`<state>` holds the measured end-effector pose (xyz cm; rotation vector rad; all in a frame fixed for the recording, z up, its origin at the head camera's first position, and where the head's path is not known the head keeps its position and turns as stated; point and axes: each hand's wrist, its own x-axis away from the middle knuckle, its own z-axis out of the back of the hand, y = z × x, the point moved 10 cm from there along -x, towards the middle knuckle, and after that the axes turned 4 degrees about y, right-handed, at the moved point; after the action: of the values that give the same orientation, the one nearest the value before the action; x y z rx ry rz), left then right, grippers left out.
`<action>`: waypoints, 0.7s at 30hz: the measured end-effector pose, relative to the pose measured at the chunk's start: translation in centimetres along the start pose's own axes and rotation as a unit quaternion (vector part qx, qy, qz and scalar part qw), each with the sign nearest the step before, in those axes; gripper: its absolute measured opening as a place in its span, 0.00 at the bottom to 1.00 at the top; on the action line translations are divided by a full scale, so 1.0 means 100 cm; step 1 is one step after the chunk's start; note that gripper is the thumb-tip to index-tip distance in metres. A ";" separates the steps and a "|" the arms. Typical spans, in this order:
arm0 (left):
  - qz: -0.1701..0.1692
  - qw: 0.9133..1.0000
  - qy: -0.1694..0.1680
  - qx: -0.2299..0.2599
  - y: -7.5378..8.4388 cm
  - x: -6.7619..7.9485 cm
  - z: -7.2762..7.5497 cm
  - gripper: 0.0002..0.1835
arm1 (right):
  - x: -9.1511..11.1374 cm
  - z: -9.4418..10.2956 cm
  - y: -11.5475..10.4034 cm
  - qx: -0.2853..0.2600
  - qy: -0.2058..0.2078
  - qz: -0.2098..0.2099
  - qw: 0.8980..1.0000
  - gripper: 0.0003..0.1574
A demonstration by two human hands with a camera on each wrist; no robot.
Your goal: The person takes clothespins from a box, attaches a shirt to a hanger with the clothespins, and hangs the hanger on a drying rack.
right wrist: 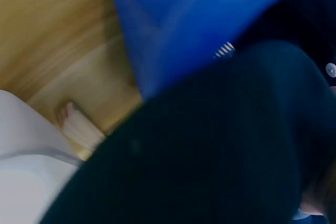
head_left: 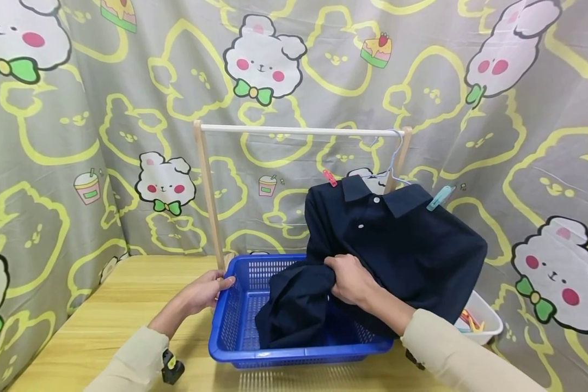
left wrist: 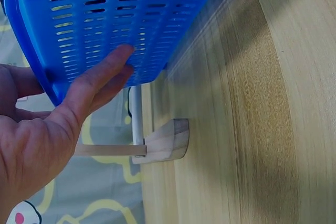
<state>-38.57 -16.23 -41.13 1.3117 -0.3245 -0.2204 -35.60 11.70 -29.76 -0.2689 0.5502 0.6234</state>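
A navy collared shirt (head_left: 397,256) hangs from a light blue wire hanger (head_left: 396,158) at the rack's right end. On its shoulders sit a pink clothespin (head_left: 330,178) and a teal clothespin (head_left: 440,197). My right hand (head_left: 351,280) grips a fold of navy cloth over the blue basket (head_left: 299,354); bunched cloth hangs from that hand into the basket. In the right wrist view, dark cloth (right wrist: 210,145) covers most of the picture and hides nearly all the hand. My left hand (head_left: 208,290) holds the basket's left rim, thumb over it and fingers along the slotted outer wall (left wrist: 115,19).
A wooden rack with a white bar (head_left: 294,130) stands behind the basket on the wood-grain table (head_left: 161,277). Right of the basket, partly behind the shirt, is a white tub (head_left: 492,321) with colourful small items. A patterned curtain (head_left: 142,125) closes off the back and sides.
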 end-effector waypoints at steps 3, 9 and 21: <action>-0.001 1.000 -0.003 0.001 0.000 -0.001 -0.001 0.26 | -0.007 0.013 0.002 -0.010 0.018 -0.014 1.000 0.13; 0.001 1.000 -0.001 -0.004 0.000 0.000 -0.001 0.27 | -0.020 0.041 0.004 -0.029 0.060 -0.024 0.997 0.12; 0.004 1.000 0.001 -0.006 0.002 0.000 0.001 0.26 | -0.035 0.080 0.015 -0.024 0.097 -0.048 0.994 0.14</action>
<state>-38.61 -16.23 -40.93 1.2982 -0.3265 -0.2129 -35.64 14.41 -21.33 -0.4008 0.7053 0.5206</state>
